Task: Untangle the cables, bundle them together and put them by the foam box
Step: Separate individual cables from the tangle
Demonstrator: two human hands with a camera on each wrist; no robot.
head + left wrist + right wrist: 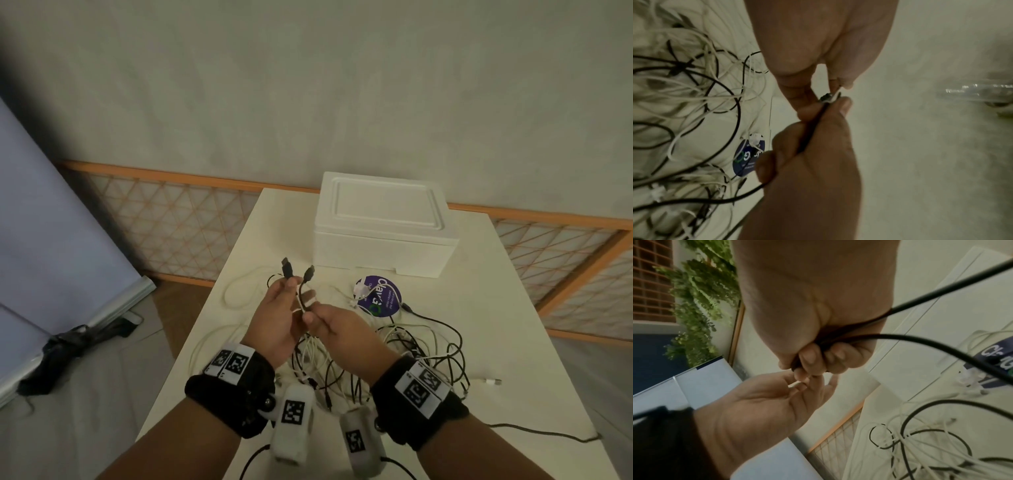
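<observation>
Cable plugs upright, tips toward box

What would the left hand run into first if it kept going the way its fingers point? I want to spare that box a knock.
Probably the foam box. The left hand is raised over the table, pinching a black cable, fingers aimed forward and slightly right. Nothing else stands between in the head view, though depth is unclear.

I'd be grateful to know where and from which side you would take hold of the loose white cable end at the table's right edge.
Grip the white cable end at its small stiff plug, coming from the right, probably. It lies flat on the table, apart from the tangle of cables, pointing outward, so fingers meet no other loops there.
</observation>
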